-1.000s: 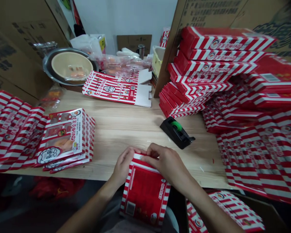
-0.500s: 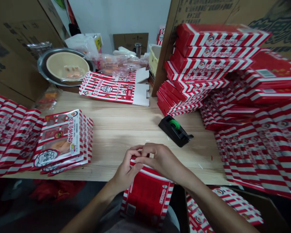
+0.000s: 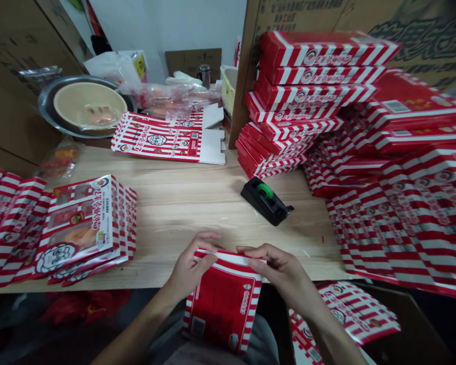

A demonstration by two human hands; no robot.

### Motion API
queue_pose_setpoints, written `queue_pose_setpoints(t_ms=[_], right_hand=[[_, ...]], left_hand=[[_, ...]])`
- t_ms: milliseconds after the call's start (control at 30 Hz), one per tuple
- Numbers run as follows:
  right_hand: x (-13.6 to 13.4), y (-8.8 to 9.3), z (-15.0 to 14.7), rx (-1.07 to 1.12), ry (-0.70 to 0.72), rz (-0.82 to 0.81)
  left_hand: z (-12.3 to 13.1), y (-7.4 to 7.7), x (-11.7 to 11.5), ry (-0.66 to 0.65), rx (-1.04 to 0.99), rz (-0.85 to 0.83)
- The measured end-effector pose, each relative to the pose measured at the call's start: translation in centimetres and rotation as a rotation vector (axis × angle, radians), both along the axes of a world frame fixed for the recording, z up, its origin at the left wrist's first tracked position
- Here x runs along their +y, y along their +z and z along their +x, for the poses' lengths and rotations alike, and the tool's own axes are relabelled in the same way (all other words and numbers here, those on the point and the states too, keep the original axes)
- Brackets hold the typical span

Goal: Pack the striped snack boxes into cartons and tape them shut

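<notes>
Pinching the red box (image 3: pixel 222 301) thumb-to-finger by the corners nearest the tape dispenser (image 3: pixel 268 205), left hand (image 3: pixel 190 267) and right hand (image 3: pixel 280 268) should press evenly — lopsided squeezing could skew it.

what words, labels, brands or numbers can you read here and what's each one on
"你的外卖来了": windowed box at left
"ARRIVED": same box; the line above it is too small
Too small or blurred to read: print on the held red box, stacked boxes, flat carton and brown cardboard
</notes>
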State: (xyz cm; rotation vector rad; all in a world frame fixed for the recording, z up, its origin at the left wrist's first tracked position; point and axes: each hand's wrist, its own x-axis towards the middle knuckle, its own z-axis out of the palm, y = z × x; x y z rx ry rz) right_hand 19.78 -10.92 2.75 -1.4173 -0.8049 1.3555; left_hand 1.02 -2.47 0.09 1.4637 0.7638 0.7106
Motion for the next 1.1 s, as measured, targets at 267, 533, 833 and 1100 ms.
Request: queue_pose_setpoints(t_ms=[267, 533, 833, 1100], right_hand=[[-0.3, -0.3, -0.4, -0.062, 0.083, 0.106], [1.1, -2.9, 8.1, -0.584, -0.368, 0.17], [6.0, -4.4, 15.5, -0.391, -0.047, -0.068], [2.6, -8.7, 14.3, -0.358, -0.275, 0.031]], left_hand=[[0.4, -0.6, 0.1, 0.134, 0.078, -0.016], [1.1, 1.7, 3.7, 0.051, 0.078, 0.079], [3.7, 4.1, 6.4, -0.455, 0.39, 0.15], [3.5, 2.2, 6.6, -0.405, 0.412, 0.094]])
